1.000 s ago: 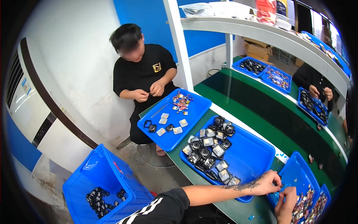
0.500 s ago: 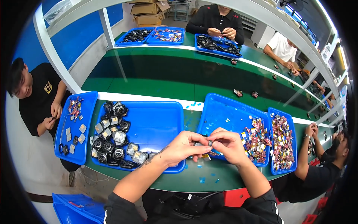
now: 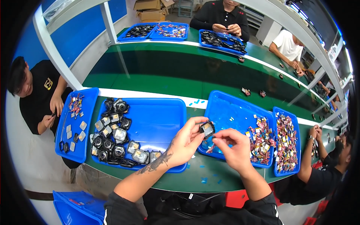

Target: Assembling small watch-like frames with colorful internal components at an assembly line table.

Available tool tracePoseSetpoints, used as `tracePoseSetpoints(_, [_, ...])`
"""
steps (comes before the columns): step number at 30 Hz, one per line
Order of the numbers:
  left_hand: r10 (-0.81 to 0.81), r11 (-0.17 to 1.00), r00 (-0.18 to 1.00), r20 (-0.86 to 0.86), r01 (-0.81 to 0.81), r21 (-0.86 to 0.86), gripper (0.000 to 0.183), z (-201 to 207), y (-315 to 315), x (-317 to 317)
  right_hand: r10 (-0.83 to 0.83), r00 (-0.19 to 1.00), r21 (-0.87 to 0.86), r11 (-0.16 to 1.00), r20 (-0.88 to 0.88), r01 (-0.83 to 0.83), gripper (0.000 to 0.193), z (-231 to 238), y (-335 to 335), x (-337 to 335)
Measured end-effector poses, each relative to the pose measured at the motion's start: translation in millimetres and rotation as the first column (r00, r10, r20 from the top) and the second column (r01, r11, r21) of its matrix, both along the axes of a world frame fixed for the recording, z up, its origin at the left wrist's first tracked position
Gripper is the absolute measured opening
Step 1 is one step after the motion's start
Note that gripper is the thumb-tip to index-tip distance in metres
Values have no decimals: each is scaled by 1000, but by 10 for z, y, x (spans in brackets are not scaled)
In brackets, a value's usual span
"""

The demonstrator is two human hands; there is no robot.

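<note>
My left hand (image 3: 186, 144) grips a black watch-like case (image 3: 207, 128) by its edge and holds it up, its grey inner side with a tan patch showing. Just right of the case is my right hand (image 3: 235, 148), thumb and forefinger pinched together near its lower edge; whatever they may hold is too small to make out. Under my hands lies the near corner of a blue tray (image 3: 221, 98), with small red, white and yellow parts (image 3: 260, 140) heaped at its right side. To the left, a larger blue tray (image 3: 157, 116) contains several similar black cases (image 3: 119, 151).
A narrow blue tray (image 3: 276, 170) of small parts stands at the right, another blue tray (image 3: 80, 157) at the left. Blue film scraps (image 3: 204, 180) dot the green bench. Beyond the white ledge runs a green belt (image 3: 168, 67) carrying loose parts. Co-workers sit around; white frame posts (image 3: 60, 56) rise nearby.
My left hand has raised and turned the case so its inner side shows. My right hand has drawn away from it, slightly right and down. The view has shifted a little.
</note>
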State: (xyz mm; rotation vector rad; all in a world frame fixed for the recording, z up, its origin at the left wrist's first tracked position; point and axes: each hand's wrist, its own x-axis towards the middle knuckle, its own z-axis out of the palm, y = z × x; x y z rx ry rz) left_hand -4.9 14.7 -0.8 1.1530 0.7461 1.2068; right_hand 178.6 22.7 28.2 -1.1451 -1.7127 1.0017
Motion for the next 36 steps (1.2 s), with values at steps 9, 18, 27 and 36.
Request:
tracePoseSetpoints(9, [18, 1000, 998, 54, -18, 4, 45, 33, -18, 23, -80, 988, 227, 973, 132, 49, 11, 158, 29, -166])
tracePoseSetpoints(18, [-18, 1000, 996, 86, 20, -24, 45, 64, -48, 16, -110, 986, 310, 949, 128, 65, 12, 145, -8, -219])
tracePoseSetpoints(27, [-47, 999, 998, 31, 46, 18, 46, 47, -41, -5, -77, 990, 304, 952, 117, 38, 11, 115, 12, -202])
tracePoseSetpoints(36, [-79, 997, 997, -16, 79, -7, 44, 53, -71, -13, -106, 978, 361, 932, 179, 35, 9, 137, 11, -179])
